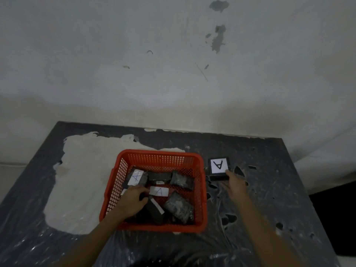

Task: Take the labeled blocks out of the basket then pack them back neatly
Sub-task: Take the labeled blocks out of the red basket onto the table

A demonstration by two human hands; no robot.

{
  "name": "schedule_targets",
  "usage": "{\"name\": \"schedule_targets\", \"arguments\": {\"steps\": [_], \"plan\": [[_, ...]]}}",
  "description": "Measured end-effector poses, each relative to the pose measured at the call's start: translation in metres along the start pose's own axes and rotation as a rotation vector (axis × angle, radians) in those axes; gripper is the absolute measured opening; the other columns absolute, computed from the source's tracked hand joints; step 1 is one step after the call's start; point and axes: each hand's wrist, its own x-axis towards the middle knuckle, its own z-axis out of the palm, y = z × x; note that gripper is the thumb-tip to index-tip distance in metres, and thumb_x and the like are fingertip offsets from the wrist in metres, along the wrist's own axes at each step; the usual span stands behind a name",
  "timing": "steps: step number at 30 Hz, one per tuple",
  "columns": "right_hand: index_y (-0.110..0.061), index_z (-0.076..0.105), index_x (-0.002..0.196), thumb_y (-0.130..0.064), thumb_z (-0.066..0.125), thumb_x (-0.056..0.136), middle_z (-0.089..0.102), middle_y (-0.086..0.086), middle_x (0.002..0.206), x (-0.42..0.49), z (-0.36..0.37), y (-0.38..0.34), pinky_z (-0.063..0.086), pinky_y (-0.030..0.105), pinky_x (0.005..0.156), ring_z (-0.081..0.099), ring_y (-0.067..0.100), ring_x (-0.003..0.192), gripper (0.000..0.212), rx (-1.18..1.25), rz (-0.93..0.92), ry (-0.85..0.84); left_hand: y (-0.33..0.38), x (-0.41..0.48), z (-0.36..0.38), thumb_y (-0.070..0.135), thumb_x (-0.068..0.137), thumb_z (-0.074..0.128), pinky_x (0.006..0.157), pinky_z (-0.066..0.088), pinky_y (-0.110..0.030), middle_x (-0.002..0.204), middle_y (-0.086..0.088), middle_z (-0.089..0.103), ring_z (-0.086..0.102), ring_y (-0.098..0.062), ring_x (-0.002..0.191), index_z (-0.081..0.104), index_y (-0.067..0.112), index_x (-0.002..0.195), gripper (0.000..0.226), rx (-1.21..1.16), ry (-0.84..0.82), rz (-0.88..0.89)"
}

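Note:
A red mesh basket [159, 157] stands mid-table and holds several dark blocks, some with white labels marked A. My left hand [133, 201] is inside the basket, fingers closed around a dark block [159, 191] with an A label. Another labelled block [135, 177] lies at the basket's back left. To the right of the basket, a dark block [219, 167] with a white A label lies flat on the table. My right hand [234, 185] rests at its near edge, fingertips touching it.
The table [269, 189] is dark, covered in torn plastic sheeting, with a large pale patch [82, 180] on the left. Its right edge drops to a dark floor area [335, 218]. A stained wall [173, 64] stands behind.

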Motion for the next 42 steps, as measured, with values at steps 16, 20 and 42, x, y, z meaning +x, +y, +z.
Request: {"name": "schedule_targets", "arguments": {"steps": [16,20,42], "plan": [[-0.007,0.061,0.103,0.005,0.063,0.079,0.057,0.013,0.106,-0.059,0.027,0.016,0.050,0.041,0.081,0.056,0.023,0.093,0.027,-0.765,-0.935,-0.012,-0.013,-0.027,-0.003,0.017,0.075,0.069,0.106,0.035,-0.044,0.137,-0.016,0.039,0.038,-0.033,0.125,0.048,0.017,0.128,0.057,0.025,0.013,-0.114],[-0.019,0.044,0.131,-0.022,0.064,0.084,0.048,0.006,0.131,-0.098,0.056,0.052,0.044,0.037,0.098,0.047,0.023,0.120,0.051,-1.330,-0.663,-0.668,-0.008,-0.028,0.002,0.016,0.072,0.070,0.104,0.036,-0.047,0.134,-0.019,0.039,0.039,-0.036,0.121,0.045,0.016,0.129,0.062,0.018,0.044,-0.176],[-0.017,0.030,0.145,-0.014,0.056,0.087,0.031,0.023,0.144,-0.042,-0.073,0.094,0.035,0.057,0.099,0.033,0.043,0.125,0.063,-1.626,-0.688,-0.133,0.001,-0.034,-0.001,0.009,0.067,0.077,0.097,0.040,-0.041,0.123,-0.017,0.053,0.048,-0.029,0.114,0.048,0.008,0.120,0.060,-0.283,0.151,-0.315]]}}
